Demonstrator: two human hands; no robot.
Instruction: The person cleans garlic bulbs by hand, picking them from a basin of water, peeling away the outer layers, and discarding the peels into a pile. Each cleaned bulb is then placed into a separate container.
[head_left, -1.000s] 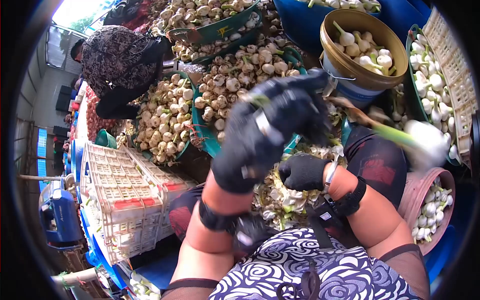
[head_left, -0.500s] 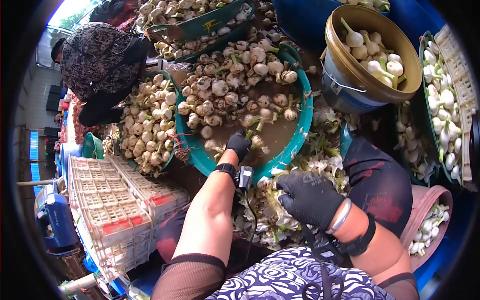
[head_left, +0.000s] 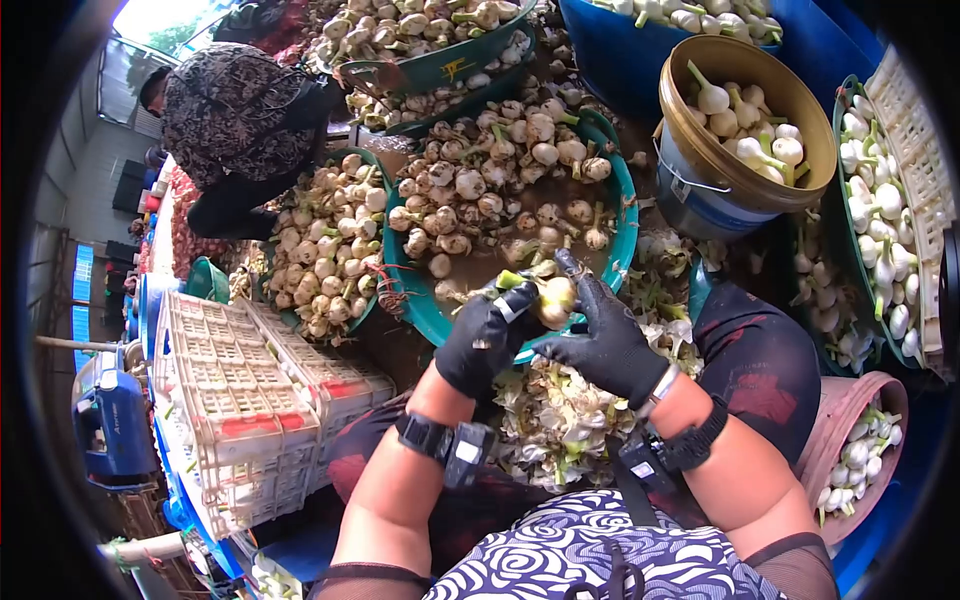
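My left hand (head_left: 484, 345), in a black glove, is closed around the stem of a garlic bulb (head_left: 556, 302). The bulb's pale, rounded end points right, with green stem showing above my fingers. Close at the bulb's right side is my black-gloved right hand (head_left: 608, 345), its thumb and forefinger spread apart. Both hands are over the near rim of a green tub (head_left: 622, 215), which holds muddy water and many soil-stained garlic bulbs (head_left: 470, 185). A heap of stripped garlic skins (head_left: 560, 420) lies below my hands, between my legs.
A bucket (head_left: 695, 190) of cleaned garlic stands at back right. Farther right are a long basket of white bulbs (head_left: 885, 205) and a pink bucket (head_left: 890, 480). White plastic crates (head_left: 240, 400) stand left. Another person (head_left: 235, 120) bends over beyond piled garlic (head_left: 325, 240).
My left hand has come back from the tub's water with a garlic bulb. My right hand has risen toward it, its fingers opening out. The view has shifted slightly.
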